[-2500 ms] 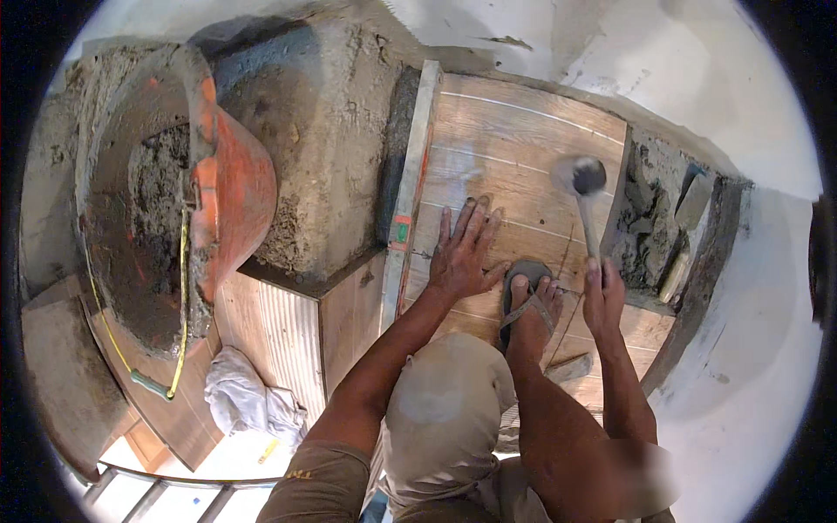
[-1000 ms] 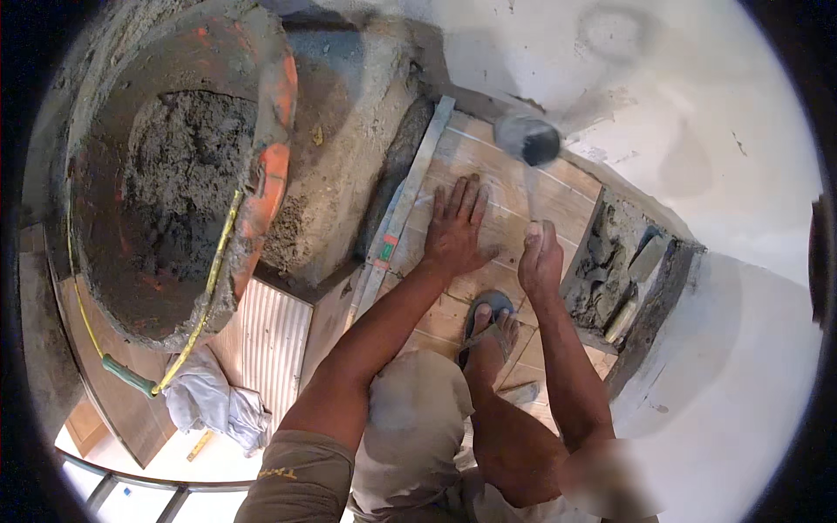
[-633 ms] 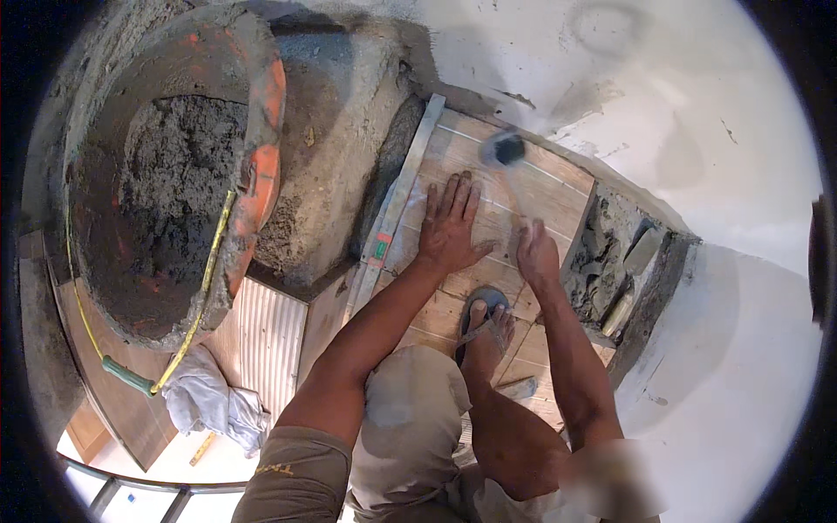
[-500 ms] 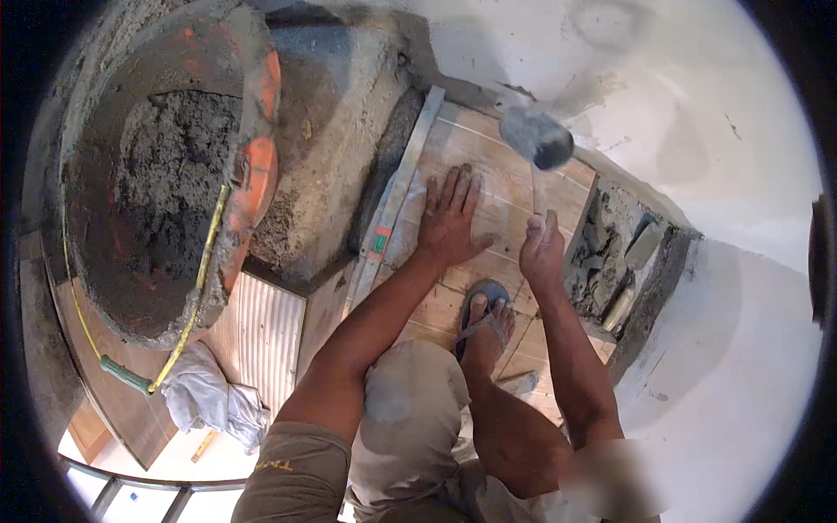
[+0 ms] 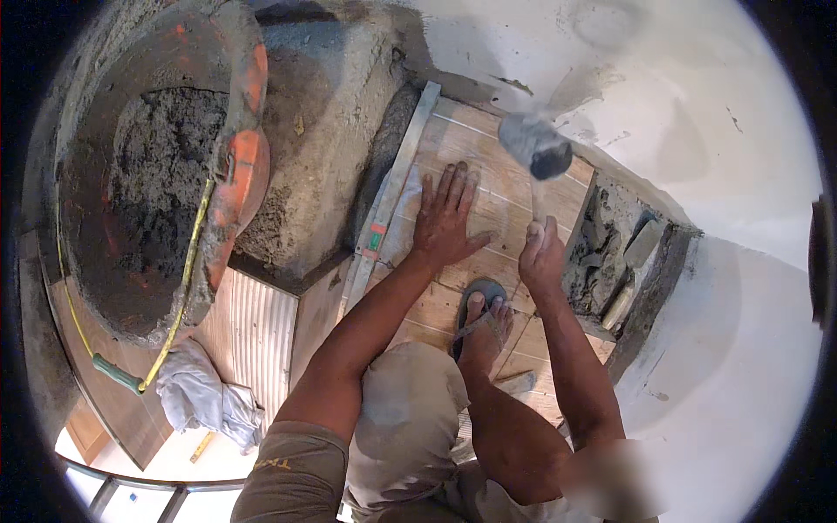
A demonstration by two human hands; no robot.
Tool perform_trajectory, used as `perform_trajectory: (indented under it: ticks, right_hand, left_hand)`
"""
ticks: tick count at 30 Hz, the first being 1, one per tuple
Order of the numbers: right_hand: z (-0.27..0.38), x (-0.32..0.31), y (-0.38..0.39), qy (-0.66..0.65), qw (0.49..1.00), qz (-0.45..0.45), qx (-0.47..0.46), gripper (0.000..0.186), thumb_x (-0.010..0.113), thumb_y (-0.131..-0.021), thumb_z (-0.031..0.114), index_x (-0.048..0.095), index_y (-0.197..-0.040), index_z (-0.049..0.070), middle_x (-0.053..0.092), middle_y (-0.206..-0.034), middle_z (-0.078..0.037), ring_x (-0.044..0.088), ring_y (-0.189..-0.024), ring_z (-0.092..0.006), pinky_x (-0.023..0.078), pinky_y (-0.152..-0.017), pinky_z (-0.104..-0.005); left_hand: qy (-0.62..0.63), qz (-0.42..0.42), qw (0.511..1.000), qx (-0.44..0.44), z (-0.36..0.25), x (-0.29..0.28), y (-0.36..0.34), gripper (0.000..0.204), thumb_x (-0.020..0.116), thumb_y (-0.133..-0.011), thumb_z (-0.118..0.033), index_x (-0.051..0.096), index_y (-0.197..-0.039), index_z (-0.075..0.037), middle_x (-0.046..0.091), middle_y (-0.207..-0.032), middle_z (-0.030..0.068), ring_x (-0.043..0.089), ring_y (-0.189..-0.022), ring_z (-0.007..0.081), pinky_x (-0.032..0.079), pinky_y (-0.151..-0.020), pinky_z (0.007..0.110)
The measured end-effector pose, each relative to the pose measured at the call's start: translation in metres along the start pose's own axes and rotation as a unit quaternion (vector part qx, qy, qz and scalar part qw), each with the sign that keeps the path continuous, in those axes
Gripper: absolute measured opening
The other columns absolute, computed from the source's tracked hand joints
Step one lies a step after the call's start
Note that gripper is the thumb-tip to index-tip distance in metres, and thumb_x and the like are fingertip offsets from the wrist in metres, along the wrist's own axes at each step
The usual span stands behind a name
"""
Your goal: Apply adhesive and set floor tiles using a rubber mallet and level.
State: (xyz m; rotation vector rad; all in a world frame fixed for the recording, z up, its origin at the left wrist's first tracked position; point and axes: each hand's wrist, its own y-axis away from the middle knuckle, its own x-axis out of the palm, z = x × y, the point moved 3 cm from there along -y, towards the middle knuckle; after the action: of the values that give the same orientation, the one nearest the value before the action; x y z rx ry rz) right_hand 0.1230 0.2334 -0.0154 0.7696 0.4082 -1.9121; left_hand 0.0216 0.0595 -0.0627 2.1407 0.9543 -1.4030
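My left hand point(image 5: 445, 222) lies flat with spread fingers on a wood-look floor tile point(image 5: 499, 187). My right hand point(image 5: 542, 254) is closed round the pale handle of a rubber mallet point(image 5: 534, 146), whose grey and black head hangs over the tile's far right part, slightly smeared by motion. Whether the head touches the tile I cannot tell. Left of my left hand, a long metal spirit level point(image 5: 397, 187) with a green vial lies along the tile's edge. Right of the mallet, a trowel point(image 5: 629, 270) rests on wet mortar point(image 5: 597, 248) in the untiled strip by the wall.
At the left stands a large orange mortar tub point(image 5: 248, 166) holding grey mortar, with a green-handled yellow cord point(image 5: 185, 296) over its rim. Below it are a ridged-back tile point(image 5: 248, 327) and a grey rag point(image 5: 205, 388). My sandaled foot point(image 5: 482, 327) is on the tiles. White walls point(image 5: 697, 131) bound the right.
The view has shifted slightly, so the tub sits a bit farther left. The mallet head is a little lower, and both hands keep nearly the same places.
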Motion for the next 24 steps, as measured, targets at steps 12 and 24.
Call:
perform_trajectory:
  ticks: [12, 24]
  right_hand:
    - [-0.036, -0.002, 0.011, 0.124, 0.986, 0.072, 0.084, 0.035, 0.048, -0.106, 0.031, 0.054, -0.122, 0.001, 0.066, -0.080, -0.032, 0.066, -0.076, -0.0535, 0.050, -0.065, -0.0601]
    - [-0.047, -0.005, 0.029, 0.133, 0.985, 0.076, 0.083, 0.031, 0.050, -0.106, 0.032, 0.054, -0.116, 0.003, 0.064, -0.078, -0.031, 0.065, -0.075, -0.0526, 0.049, -0.066, -0.0597]
  left_hand:
    - [0.012, -0.013, 1.000, -0.003, -0.001, 0.000, -0.001, 0.115, 0.068, -0.079, -0.071, 0.028, -0.160, 0.001, 0.025, -0.167, 0.0244, 0.018, -0.157, 0.0398, 0.009, -0.125, 0.064]
    - [-0.001, -0.018, 1.000, -0.011, -0.009, 0.008, 0.052, 0.097, 0.067, -0.087, -0.059, 0.035, -0.157, 0.001, 0.025, -0.166, 0.0251, 0.021, -0.155, 0.0412, 0.014, -0.124, 0.065]
